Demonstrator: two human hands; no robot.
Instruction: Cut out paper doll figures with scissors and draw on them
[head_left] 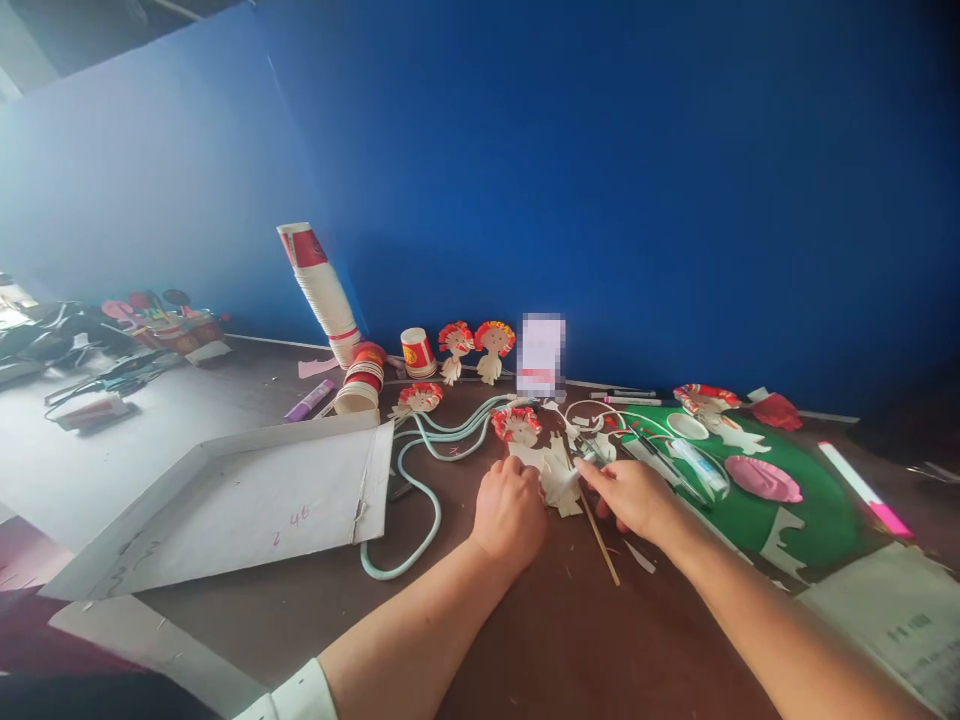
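Observation:
A white paper cutout [561,484] with a ragged lower edge is held low over the brown table, between my two hands. My left hand [511,512] is closed, its curled fingers at the cutout's left edge. My right hand [636,496] pinches at the right edge with thumb and fingers; a small greyish thing behind the thumb is too blurred to name. Past the cutout lies a round red-fringed paper face [517,426]. A thin wooden stick [602,545] slants out from beneath the cutout, and a white paper scrap [640,557] lies near my right hand.
To the left lie an open cardboard box lid [247,490] and a looped pale-blue cable [431,510]. Stacked paper cups [321,300] lean by the blue partition [600,200]. Finished paper figures [493,350] stand behind. At right, a green mat [817,510] carries a pink dish [763,479].

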